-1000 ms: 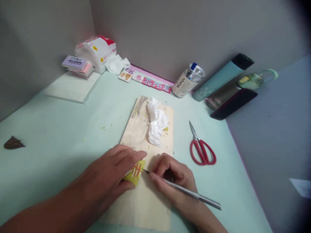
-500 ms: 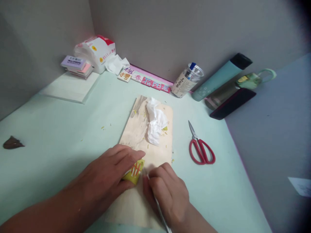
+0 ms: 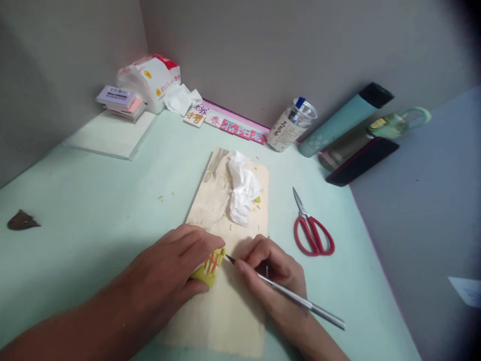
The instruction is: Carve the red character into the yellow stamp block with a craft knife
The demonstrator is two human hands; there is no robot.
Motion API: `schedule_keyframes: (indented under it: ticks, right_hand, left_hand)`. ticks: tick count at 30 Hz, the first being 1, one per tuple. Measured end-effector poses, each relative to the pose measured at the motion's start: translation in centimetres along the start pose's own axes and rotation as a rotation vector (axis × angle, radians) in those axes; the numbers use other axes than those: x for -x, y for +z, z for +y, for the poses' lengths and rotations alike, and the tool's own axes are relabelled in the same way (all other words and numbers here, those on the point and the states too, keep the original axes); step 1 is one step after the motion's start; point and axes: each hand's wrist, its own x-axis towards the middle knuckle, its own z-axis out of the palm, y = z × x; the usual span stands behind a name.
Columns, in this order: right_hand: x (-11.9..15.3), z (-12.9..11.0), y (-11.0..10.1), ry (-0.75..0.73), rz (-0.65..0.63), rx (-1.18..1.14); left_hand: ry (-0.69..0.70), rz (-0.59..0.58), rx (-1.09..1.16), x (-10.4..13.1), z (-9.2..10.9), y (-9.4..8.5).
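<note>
My left hand (image 3: 184, 255) is closed around a small yellow-green carving block (image 3: 206, 277) with orange and white marks, pressing it on a wooden board (image 3: 218, 326). Part of the block is hidden under the fingers. In a pen grip, my right hand (image 3: 276, 271) holds a silver craft knife (image 3: 306, 302). Its dark pointed blade meets, or comes very close to, the block's right edge; I cannot tell which. Farther up the board lies a crumpled white tissue (image 3: 242, 188) with yellow-green shavings around it.
Red-handled scissors (image 3: 313, 235) lie right of the board. At the back stand a tissue pack (image 3: 154, 80), a row of carved character tiles (image 3: 240, 131), a plastic cup of pens (image 3: 289, 125) and a teal bottle (image 3: 345, 118). A brown scrap (image 3: 22, 220) lies far left.
My right hand has turned, so the knife now slants out to the right and its blade shows at the block's edge. The left hand keeps its hold on the block.
</note>
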Motion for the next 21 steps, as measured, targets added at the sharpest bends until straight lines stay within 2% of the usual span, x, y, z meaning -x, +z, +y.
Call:
schedule_keyframes:
  ticks: [6,12,15,18,20,21]
  right_hand:
    - [-0.2,0.4,-0.1,0.014,-0.057,0.034]
    - [0.1,1.0,0.3,-0.066,0.185,0.194]
    - [0.2,1.1,0.4,-0.179,0.120,0.299]
    - [0.2,1.0,0.5,-0.387,0.008,0.379]
    - [0.2,0.6,0.4,-0.421,-0.021,0.350]
    - [0.2,0.5,0.3,-0.386,-0.020,0.317]
  left_hand:
    - [0.010,0.004,-0.002,0.1,0.1,-0.1]
    - [-0.013,0.001,0.002,-0.2,0.5,-0.3]
    - [-0.018,-0.008,-0.008,-0.1,0.5,-0.4]
    - [-0.004,-0.013,-0.003,-0.2,0.3,-0.3]
    - [0.009,-0.003,0.003,-0.3,0.3,-0.3]
    - [0.008,0.001,0.003,-0.3,0.4,-0.2]
